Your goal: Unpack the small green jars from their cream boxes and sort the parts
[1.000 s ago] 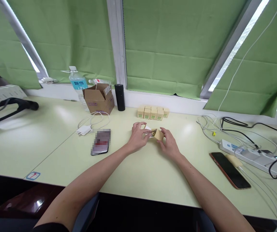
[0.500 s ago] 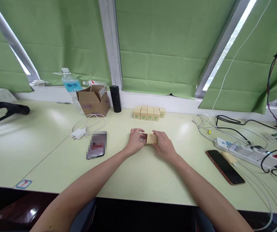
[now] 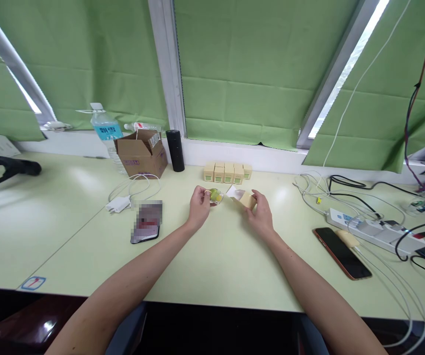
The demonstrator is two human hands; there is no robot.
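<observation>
Between the fingers of my left hand (image 3: 199,207) is a small bottle (image 3: 216,196) with yellow-green contents and clear parts; its exact kind is hard to make out. My right hand (image 3: 260,214) grips a small tan cardboard box (image 3: 248,200), tilted, with its white-lined flap open toward the bottle. A short gap separates bottle and box. Beyond both hands, several like small boxes (image 3: 228,173) with green labels stand in a row near the wall.
A black flask (image 3: 175,151), a brown carton (image 3: 141,155) and a large water bottle (image 3: 107,133) stand at the back left. Left of my hands lie a blurred phone (image 3: 147,222) and a white charger (image 3: 118,204). At right are a dark phone (image 3: 341,253), a power strip (image 3: 373,231) and tangled cables.
The bottle has come out of the small box and is in my left hand. My hands have moved apart, and the box is now tilted in my right hand.
</observation>
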